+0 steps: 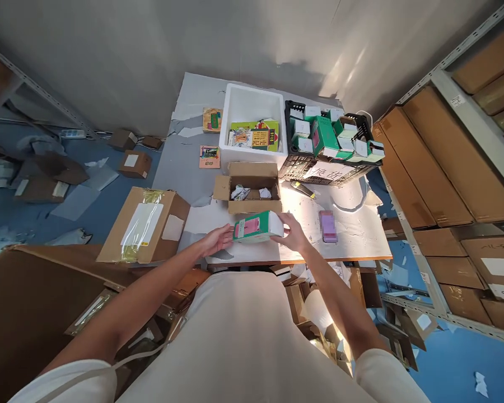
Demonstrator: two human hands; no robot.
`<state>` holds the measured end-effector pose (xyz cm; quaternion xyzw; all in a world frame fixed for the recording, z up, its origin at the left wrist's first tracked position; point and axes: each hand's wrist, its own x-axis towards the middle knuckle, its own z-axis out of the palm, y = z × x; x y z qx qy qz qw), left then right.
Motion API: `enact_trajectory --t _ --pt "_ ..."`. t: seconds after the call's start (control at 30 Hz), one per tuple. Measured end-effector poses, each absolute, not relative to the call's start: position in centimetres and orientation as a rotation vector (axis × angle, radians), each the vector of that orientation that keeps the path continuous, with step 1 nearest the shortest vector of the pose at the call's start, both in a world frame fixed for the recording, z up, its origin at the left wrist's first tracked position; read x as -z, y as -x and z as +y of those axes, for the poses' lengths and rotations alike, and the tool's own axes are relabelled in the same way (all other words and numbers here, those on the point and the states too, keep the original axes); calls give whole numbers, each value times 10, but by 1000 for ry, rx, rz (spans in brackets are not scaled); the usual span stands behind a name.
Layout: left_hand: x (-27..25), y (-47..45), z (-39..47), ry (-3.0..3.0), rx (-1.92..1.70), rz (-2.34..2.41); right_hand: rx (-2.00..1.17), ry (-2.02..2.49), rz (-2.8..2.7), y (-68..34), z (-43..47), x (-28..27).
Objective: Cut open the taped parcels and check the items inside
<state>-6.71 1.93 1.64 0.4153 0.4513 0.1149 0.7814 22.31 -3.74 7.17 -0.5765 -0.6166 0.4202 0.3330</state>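
Note:
Between my two hands is a green box [252, 226] with a pink picture on its side and a white end, held over the front of the table. My left hand [217, 239] touches its left end with the fingers. My right hand [293, 232] grips the white right end between thumb and fingers. Just behind it stands an open cardboard box [254, 206] with crumpled white paper inside. A black and yellow box cutter [303, 189] and a phone [328, 226] lie to the right.
A white foam box [252, 154] holds booklets; beside it a black crate [294, 165] is full of green boxes. A taped carton [145, 224] sits at the table's left edge. Shelves with cartons [441, 162] rise on the right. Cartons and paper scraps litter the blue floor [466, 358].

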Motion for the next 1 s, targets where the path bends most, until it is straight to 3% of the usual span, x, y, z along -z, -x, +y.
enact_trajectory --t 0.17,0.33,0.53,0.8,1.0 --pt "5 51 17 -954 -183 1012 -821 1577 -2007 -193 -26 -73" --pt "-5 59 16 -1343 -394 982 -805 1610 -2165 -182 -23 -54" --pt "-29 44 21 -1856 -538 964 -796 1630 -2202 -176 -21 -62" --pt "-25 37 27 -1934 -572 916 -692 1430 -1957 -181 -38 -56" --pt "-30 39 28 -2003 -516 888 -186 1702 -1915 -179 -48 -56"
